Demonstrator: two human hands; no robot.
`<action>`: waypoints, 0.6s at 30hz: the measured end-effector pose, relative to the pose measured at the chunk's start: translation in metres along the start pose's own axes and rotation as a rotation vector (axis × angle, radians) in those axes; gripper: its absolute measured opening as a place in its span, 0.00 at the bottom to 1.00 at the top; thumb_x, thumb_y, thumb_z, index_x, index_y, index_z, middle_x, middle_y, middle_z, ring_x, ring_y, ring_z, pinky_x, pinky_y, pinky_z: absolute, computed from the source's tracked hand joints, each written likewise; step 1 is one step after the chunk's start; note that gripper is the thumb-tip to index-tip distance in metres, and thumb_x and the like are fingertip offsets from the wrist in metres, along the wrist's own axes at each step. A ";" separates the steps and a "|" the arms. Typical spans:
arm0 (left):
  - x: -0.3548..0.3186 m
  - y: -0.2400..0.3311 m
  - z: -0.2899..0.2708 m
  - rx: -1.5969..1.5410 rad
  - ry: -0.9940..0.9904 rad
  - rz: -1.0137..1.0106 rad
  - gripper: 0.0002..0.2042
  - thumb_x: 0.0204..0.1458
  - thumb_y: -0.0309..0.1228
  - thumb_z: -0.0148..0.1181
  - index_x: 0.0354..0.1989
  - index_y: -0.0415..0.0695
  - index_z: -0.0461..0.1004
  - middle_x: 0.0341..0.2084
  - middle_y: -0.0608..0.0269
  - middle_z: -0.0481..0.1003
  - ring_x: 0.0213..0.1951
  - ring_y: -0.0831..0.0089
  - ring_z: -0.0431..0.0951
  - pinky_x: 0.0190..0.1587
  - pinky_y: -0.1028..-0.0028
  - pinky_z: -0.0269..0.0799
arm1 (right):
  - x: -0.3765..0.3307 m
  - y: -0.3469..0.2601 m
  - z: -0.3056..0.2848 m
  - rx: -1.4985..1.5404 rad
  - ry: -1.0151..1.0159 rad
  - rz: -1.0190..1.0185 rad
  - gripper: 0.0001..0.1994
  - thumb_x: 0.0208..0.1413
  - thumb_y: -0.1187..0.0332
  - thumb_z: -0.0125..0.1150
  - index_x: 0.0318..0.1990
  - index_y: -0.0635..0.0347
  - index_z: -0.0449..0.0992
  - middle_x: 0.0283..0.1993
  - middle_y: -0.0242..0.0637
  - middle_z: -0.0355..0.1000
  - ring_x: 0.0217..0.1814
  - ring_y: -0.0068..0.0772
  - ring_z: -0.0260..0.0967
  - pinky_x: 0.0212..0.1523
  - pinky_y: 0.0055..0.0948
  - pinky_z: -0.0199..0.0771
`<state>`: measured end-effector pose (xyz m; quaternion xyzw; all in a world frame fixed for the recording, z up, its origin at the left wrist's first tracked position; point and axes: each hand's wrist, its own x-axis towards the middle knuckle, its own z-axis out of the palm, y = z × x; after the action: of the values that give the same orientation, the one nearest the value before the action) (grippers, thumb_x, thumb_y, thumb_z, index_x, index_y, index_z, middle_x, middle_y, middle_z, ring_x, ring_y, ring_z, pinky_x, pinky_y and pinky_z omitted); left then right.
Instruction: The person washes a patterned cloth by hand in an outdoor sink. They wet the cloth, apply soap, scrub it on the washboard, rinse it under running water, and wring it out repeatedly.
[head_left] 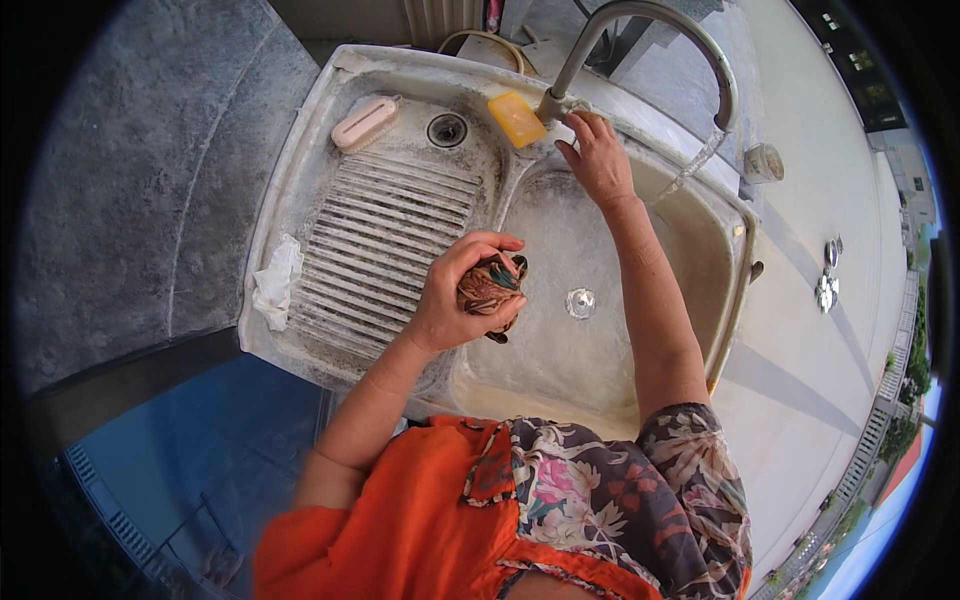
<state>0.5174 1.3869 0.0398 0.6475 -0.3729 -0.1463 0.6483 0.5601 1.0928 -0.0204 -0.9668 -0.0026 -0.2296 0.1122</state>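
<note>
A bunched-up cloth (488, 290), brown patterned with a patch of teal, is gripped in my left hand (447, 300) above the divider of the sink (540, 210). My fingers and thumb curl round its sides. My right hand (600, 165) reaches to the base of the curved metal tap (640, 8), its fingers bent at the tap handle, which they mostly hide. Clear water (690, 165) runs from the spout into the right basin. Just left of the right hand, a yellow sponge-like block (517, 119) rests on the sink's back ledge.
A pink scrubbing brush (366, 124) lies at the back of the ribbed drainboard (390, 220), near a drain hole (447, 129). Crumpled white tissue (278, 283) sits on its left rim. A metal drain (580, 303) marks the right basin's floor. Outside the sink's right rim stands a small cup (763, 163).
</note>
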 end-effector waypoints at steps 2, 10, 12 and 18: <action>-0.003 -0.005 -0.002 -0.151 0.036 -0.065 0.18 0.40 0.27 0.74 0.37 0.41 0.71 0.50 0.54 0.74 0.49 0.66 0.77 0.51 0.71 0.73 | 0.006 0.012 0.009 0.023 0.034 -0.040 0.19 0.55 0.61 0.64 0.52 0.59 0.73 0.51 0.40 0.73 0.53 0.45 0.71 0.51 0.38 0.74; 0.002 -0.018 0.001 -0.424 -0.086 -0.170 0.25 0.43 0.40 0.76 0.41 0.38 0.71 0.43 0.51 0.77 0.51 0.63 0.76 0.60 0.61 0.68 | 0.036 0.026 0.005 0.667 -0.123 0.782 0.22 0.60 0.50 0.60 0.54 0.55 0.77 0.39 0.40 0.81 0.43 0.37 0.78 0.45 0.34 0.76; 0.006 -0.018 0.009 -0.446 -0.063 -0.148 0.23 0.44 0.36 0.76 0.41 0.37 0.71 0.37 0.53 0.78 0.47 0.65 0.78 0.58 0.60 0.71 | 0.031 0.023 0.003 0.536 -0.038 0.757 0.25 0.59 0.49 0.60 0.57 0.56 0.74 0.40 0.39 0.81 0.45 0.38 0.78 0.49 0.36 0.75; 0.033 0.006 0.027 0.001 -0.120 -0.021 0.19 0.39 0.30 0.77 0.37 0.42 0.73 0.31 0.62 0.77 0.34 0.71 0.78 0.42 0.72 0.75 | -0.078 -0.050 0.008 1.075 -0.249 0.881 0.32 0.62 0.45 0.55 0.65 0.58 0.63 0.58 0.43 0.72 0.59 0.33 0.69 0.56 0.32 0.69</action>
<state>0.5197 1.3450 0.0526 0.6415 -0.4046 -0.1915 0.6230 0.4906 1.1472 -0.0508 -0.7073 0.2633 -0.0174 0.6558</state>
